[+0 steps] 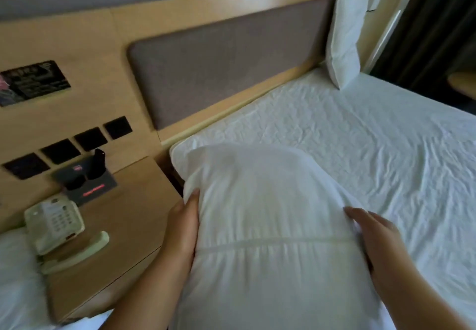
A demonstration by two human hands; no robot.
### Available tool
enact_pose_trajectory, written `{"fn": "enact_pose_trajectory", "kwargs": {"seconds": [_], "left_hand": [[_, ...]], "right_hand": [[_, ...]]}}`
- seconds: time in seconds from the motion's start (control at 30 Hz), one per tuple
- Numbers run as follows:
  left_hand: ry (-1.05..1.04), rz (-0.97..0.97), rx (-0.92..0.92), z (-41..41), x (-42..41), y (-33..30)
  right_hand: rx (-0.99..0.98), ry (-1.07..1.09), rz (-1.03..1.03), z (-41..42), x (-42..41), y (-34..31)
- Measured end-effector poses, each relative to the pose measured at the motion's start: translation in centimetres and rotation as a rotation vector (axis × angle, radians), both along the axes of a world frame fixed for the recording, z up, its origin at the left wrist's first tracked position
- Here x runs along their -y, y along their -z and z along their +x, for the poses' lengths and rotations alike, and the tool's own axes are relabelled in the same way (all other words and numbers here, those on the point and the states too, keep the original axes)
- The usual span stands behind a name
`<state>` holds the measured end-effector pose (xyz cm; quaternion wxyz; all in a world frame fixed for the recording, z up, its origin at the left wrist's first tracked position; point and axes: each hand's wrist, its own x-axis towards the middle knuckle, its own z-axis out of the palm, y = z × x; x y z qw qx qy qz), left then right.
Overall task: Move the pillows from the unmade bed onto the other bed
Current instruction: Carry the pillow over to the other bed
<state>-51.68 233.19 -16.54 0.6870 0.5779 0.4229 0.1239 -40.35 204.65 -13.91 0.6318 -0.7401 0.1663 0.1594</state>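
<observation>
Nearest the camera, a white pillow is held between both hands: the left hand is pressed flat against its left edge and the right hand clasps its right edge, fingers spread over the fabric. The pillow's far end sits over the near corner of the bed (sheet wrinkled, otherwise bare). To the left, a telephone rests on the wooden tabletop. Farther back, a second pillow stands upright against the padded headboard.
</observation>
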Motion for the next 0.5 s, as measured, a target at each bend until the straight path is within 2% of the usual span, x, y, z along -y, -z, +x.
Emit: {"fn": "enact_pose_trajectory", "kwargs": {"seconds": [0.27, 0.5], "left_hand": [[0.03, -0.008, -0.076, 4.7, -1.5, 1.5], [-0.04, 0.084, -0.034, 9.4, -3.5, -3.3]], "right_hand": [[-0.081, 0.111, -0.062, 1.8, -1.0, 1.7], [-0.077, 0.116, 0.069, 7.8, -4.3, -0.9]]}}
